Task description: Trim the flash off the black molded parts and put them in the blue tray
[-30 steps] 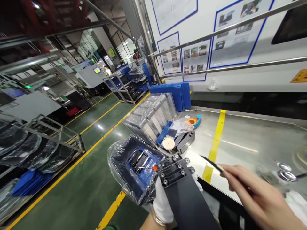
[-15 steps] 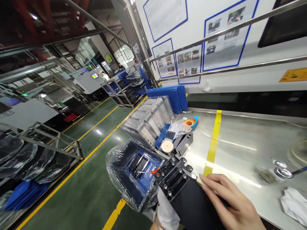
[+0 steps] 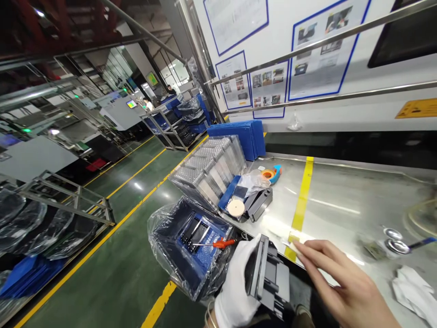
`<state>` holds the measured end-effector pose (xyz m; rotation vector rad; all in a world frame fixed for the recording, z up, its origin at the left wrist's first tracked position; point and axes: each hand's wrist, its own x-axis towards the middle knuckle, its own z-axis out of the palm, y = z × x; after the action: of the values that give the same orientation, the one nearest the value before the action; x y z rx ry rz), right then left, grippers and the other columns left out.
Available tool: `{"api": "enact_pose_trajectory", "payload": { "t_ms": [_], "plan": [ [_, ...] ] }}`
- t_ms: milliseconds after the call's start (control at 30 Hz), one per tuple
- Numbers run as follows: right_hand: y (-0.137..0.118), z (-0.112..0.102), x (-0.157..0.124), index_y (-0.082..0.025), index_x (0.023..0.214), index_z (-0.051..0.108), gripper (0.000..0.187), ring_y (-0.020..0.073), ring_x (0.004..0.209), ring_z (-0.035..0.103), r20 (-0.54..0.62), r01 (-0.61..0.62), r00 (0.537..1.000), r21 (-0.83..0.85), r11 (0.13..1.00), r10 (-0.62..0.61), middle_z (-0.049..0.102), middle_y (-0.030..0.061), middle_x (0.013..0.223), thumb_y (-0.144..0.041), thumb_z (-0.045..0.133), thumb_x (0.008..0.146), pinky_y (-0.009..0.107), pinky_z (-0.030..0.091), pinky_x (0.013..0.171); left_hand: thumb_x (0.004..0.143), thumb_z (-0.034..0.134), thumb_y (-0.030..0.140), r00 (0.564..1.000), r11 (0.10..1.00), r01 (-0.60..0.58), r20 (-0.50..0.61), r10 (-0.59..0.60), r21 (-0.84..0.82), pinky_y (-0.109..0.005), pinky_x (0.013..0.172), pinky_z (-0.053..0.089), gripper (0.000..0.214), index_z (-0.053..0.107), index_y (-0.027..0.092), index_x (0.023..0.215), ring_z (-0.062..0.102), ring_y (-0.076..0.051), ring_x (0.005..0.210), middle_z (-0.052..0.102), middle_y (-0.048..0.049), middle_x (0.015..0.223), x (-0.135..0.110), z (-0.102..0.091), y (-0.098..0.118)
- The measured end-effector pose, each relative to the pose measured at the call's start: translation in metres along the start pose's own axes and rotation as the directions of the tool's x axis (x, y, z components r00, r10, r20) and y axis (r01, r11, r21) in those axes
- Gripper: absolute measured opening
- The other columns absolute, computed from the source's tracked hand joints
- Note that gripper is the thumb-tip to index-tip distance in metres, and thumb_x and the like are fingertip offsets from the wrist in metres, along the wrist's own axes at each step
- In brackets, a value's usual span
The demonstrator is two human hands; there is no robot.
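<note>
At the near edge of the steel bench (image 3: 341, 200), low centre of my view: left hand (image 3: 235, 284), white-gloved, wrapped tight round a black moulded housing (image 3: 269, 275). The housing is held off the bench, stood on edge; its long axis runs about 12 to 6 o'clock, top leaning slightly to 11. The ribbed, stepped face points toward 3 o'clock, at the right hand (image 3: 344, 284). That hand is bare and sits at 3 o'clock of the housing, fingers (image 3: 307, 250) stretched flat and aimed at 10 o'clock, tips near the housing's upper corner but apart from it. A pale sliver shows at the tips; I cannot tell whether it is pinched or lies on the bench. The left hand is the nearer one, in full contact. At 9 o'clock of the housing: bagged blue tray (image 3: 191, 241) with an orange-handled screwdriver (image 3: 221, 243) on it. At 12 o'clock: yellow floor-tape line (image 3: 302, 200), stacked clear trays (image 3: 211, 171), a second black part (image 3: 260, 205).
</note>
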<state>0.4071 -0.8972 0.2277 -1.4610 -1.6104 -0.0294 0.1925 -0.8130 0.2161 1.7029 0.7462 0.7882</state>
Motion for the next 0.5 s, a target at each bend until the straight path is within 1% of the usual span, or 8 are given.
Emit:
{"api": "enact_pose_trajectory", "payload": {
  "t_ms": [67,167,267,300,367,433,467,500],
  "plan": [
    [0.003,-0.002,-0.001,-0.024,0.123,0.062,0.026,0.014,0.09,0.068,0.024,0.008,1.0,0.001,1.0,-0.009,0.064,0.0064,0.102,-0.025,0.054,0.098,0.018,0.059,0.075,0.078,0.073,0.038,1.0,0.998,-0.025,0.005,0.025,0.058,-0.049,0.125,0.023,0.068,0.054,0.026,0.142,0.046,-0.037,0.138,0.055,-0.0108,0.147,0.001,0.0,0.001],
    [0.008,-0.006,0.0,-0.027,0.122,0.063,0.026,0.0136,0.091,0.069,0.071,-0.002,0.997,0.025,1.0,0.0,0.066,0.0052,0.104,-0.026,0.056,0.097,0.017,0.058,0.076,0.076,0.074,0.036,1.0,0.998,-0.023,0.013,0.022,0.063,-0.049,0.126,0.017,0.07,0.055,0.026,0.142,0.045,-0.037,0.139,0.055,-0.0104,0.147,0.001,0.0,0.002],
    [0.01,-0.008,0.006,-0.027,0.108,0.07,0.019,0.014,0.079,0.07,0.053,-0.149,0.988,0.17,0.974,0.142,0.07,0.0036,0.092,-0.034,0.056,0.096,0.017,0.057,0.07,0.081,0.069,0.037,0.997,0.999,-0.019,0.072,0.015,0.05,-0.047,0.123,0.027,0.058,0.059,0.027,0.138,0.054,-0.034,0.13,0.062,-0.0092,0.138,0.004,-0.003,0.009],
    [0.009,-0.008,0.009,-0.026,0.098,0.072,0.021,0.0134,0.07,0.068,0.107,-0.237,0.971,0.268,0.934,0.216,0.07,0.0025,0.084,-0.039,0.056,0.096,0.017,0.057,0.065,0.085,0.066,0.038,0.995,0.999,-0.01,0.103,0.006,0.037,-0.046,0.119,0.033,0.053,0.061,0.027,0.136,0.057,-0.032,0.126,0.065,-0.009,0.134,0.006,-0.003,0.012],
    [0.004,-0.008,0.014,-0.022,0.074,0.066,0.039,0.0114,0.052,0.057,0.299,-0.447,0.89,0.422,0.789,0.345,0.062,-0.0002,0.064,-0.053,0.054,0.094,0.019,0.051,0.051,0.088,0.062,0.04,0.986,1.0,0.004,0.169,-0.005,0.011,-0.044,0.11,0.044,0.046,0.064,0.026,0.132,0.062,-0.029,0.114,0.068,-0.0093,0.126,0.009,-0.004,0.02],
    [-0.001,-0.005,0.017,-0.021,0.059,0.053,0.057,0.0099,0.046,0.043,0.497,-0.628,0.766,0.441,0.641,0.408,0.049,-0.0026,0.053,-0.069,0.049,0.09,0.021,0.041,0.044,0.087,0.063,0.041,0.973,1.0,0.022,0.231,-0.021,-0.001,-0.042,0.101,0.049,0.045,0.066,0.024,0.128,0.064,-0.028,0.105,0.07,-0.0104,0.119,0.012,-0.005,0.027],
    [-0.004,-0.003,0.019,-0.021,0.056,0.048,0.063,0.0098,0.047,0.038,0.555,-0.676,0.721,0.434,0.596,0.414,0.043,-0.0033,0.052,-0.076,0.047,0.087,0.023,0.037,0.044,0.086,0.065,0.041,0.968,1.0,0.028,0.251,-0.027,-0.003,-0.041,0.098,0.05,0.045,0.066,0.023,0.127,0.064,-0.028,0.102,0.071,-0.0107,0.117,0.013,-0.004,0.029],
    [-0.006,-0.001,0.02,-0.021,0.054,0.045,0.067,0.0099,0.048,0.036,0.588,-0.701,0.696,0.432,0.567,0.413,0.04,-0.0036,0.051,-0.081,0.046,0.083,0.023,0.034,0.044,0.084,0.067,0.041,0.964,0.999,0.044,0.262,-0.039,-0.013,-0.04,0.096,0.05,0.045,0.067,0.023,0.126,0.064,-0.027,0.1,0.071,-0.0108,0.115,0.013,-0.004,0.031]
  ]
}}
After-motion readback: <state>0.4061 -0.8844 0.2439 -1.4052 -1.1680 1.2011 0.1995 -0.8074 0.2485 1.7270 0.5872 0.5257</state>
